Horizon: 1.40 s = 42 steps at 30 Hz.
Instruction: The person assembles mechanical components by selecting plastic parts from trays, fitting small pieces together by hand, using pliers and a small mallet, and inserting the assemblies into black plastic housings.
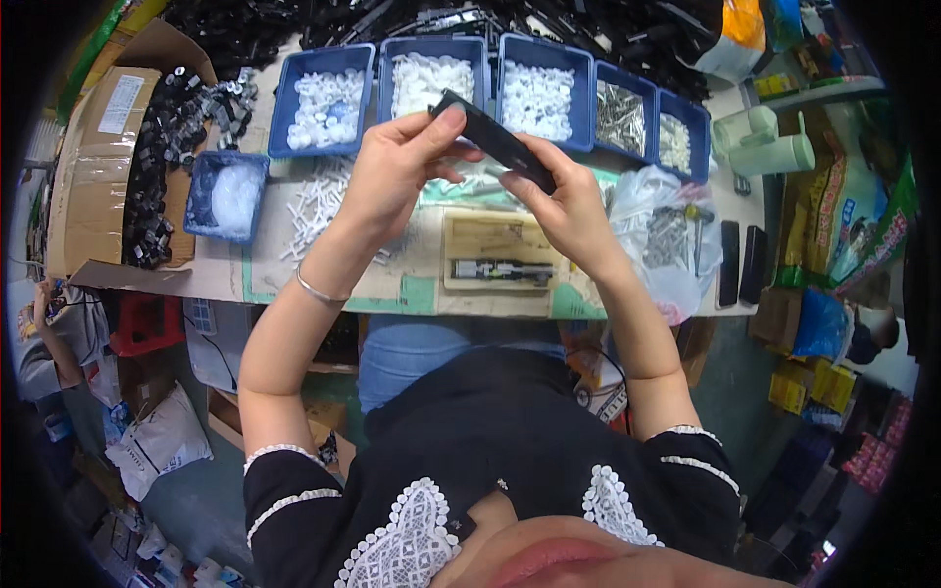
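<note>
Your two hands are together on one thing. The left hand [402, 162] pinches the upper end of the black part [505, 147], with the thumb lying on its face; the right hand [569, 201] has the lower end between thumb and fingers. So the part is tilted, in the air above the middle of the table [221, 269]. I think that you hold it by both ends to keep it steady and to look at its face, but what is on its underside I cannot tell.

Below it, close to the table's near edge, lies the wooden block [490, 233], with a metal mechanism [502, 270] in its slot. The slot probably keeps this piece from sliding, and the place just before your body leaves both arms free.

Toward the far edge, five blue tubs [363, 88] stand in a curve, I suppose so that each is easy to reach and the small pieces do not mix. A smaller tub [199, 196] stands toward the left edge, with loose white sticks [316, 206] to its right. The carton [83, 206] lies at the left edge, its open side turned inward, perhaps for easy picking. The clear bag [637, 201] is near the right edge.
</note>
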Motion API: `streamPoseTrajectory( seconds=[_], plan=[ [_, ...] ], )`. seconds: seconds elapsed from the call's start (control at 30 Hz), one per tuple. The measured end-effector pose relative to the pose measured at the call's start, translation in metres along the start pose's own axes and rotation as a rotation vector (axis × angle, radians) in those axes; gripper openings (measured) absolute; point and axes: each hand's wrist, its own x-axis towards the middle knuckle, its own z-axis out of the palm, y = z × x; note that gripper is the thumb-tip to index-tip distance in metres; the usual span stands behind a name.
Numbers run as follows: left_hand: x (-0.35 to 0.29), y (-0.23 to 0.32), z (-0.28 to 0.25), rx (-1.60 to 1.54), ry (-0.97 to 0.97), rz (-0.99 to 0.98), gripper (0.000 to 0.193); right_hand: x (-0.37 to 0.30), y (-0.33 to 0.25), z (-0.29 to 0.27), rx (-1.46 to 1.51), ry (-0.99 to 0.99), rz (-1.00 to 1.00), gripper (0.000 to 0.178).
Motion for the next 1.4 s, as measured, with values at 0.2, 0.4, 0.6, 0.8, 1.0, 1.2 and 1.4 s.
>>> streamPoseTrajectory(
  seconds=[0.2, 0.4, 0.6, 0.8, 1.0, 1.2, 1.4],
  plan=[
    [-0.003, -0.003, -0.023, 0.886, 0.213, 0.344, 0.038, -0.031, 0.051, -0.026, -0.661, -0.036, -0.238, 0.037],
    [0.116, 0.027, -0.086, 1.42, 0.256, 0.511, 0.028, -0.04, 0.071, -0.035, -0.879, -0.122, -0.254, 0.049],
    [0.2, 0.027, -0.085, 1.762, 0.167, 0.278, 0.027, -0.048, 0.063, -0.04, -0.803, -0.105, -0.202, 0.053],
    [0.224, 0.017, -0.077, 1.996, 0.06, 0.248, 0.019, -0.048, 0.068, -0.043, -0.702, -0.026, -0.161, 0.041],
    [0.232, 0.012, -0.083, 2.046, 0.084, 0.286, 0.012, -0.036, 0.061, -0.035, -0.61, -0.018, -0.246, 0.026],
    [0.221, 0.026, -0.075, 1.74, 0.145, 0.608, 0.016, -0.031, 0.048, -0.034, -0.537, 0.042, -0.287, 0.02],
    [0.152, 0.009, -0.017, 0.809, -0.036, 0.72, 0.012, -0.012, 0.037, -0.033, -0.079, 0.289, -0.121, 0.037]
  ],
)
